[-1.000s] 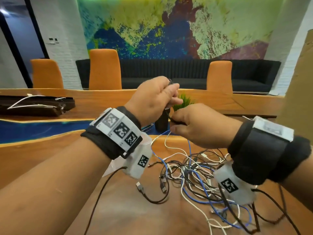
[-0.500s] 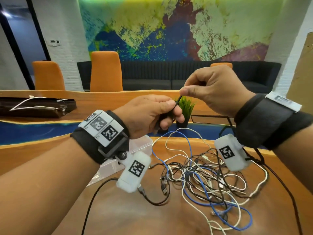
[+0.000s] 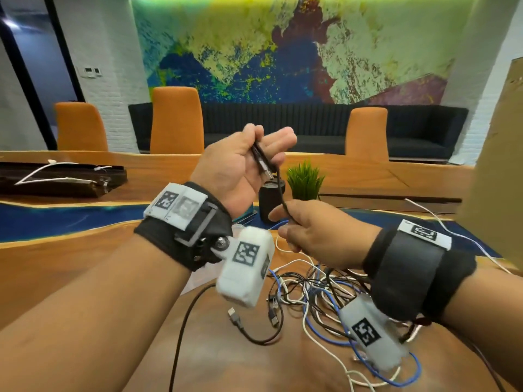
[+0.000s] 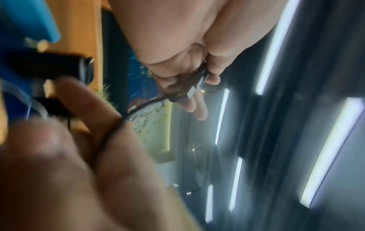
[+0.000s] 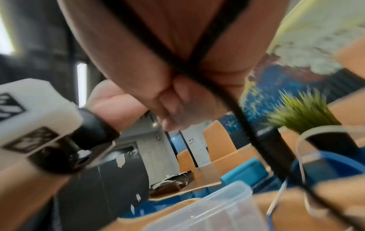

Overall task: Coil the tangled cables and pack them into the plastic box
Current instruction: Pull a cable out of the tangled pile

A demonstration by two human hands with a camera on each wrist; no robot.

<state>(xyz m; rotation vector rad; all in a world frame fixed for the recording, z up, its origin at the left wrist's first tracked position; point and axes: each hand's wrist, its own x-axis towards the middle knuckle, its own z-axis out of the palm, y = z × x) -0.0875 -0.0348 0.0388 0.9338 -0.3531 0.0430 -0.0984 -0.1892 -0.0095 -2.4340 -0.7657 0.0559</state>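
Note:
My left hand (image 3: 264, 149) is raised with the palm turned toward me, and its thumb pins the USB plug (image 3: 262, 163) of a black cable (image 3: 280, 190) against the fingers. The cable drops to my right hand (image 3: 283, 215), which pinches it just below. In the left wrist view the plug (image 4: 194, 88) lies across the left fingers and the cable (image 4: 138, 107) runs to the blurred right hand. A tangled pile of black, white and blue cables (image 3: 311, 290) lies on the wooden table under my right wrist. The clear plastic box (image 5: 223, 207) sits left of the pile, mostly hidden in the head view.
A small green plant (image 3: 305, 179) and a black cylinder (image 3: 270, 203) stand just behind my hands. A dark bag with white cables (image 3: 56, 179) lies far left. A cardboard sheet (image 3: 498, 165) rises at the right edge. Orange chairs (image 3: 177, 120) line the far side.
My left hand has risen and turned palm toward me with the plug. My right hand has come down from above and now pinches the cable lower.

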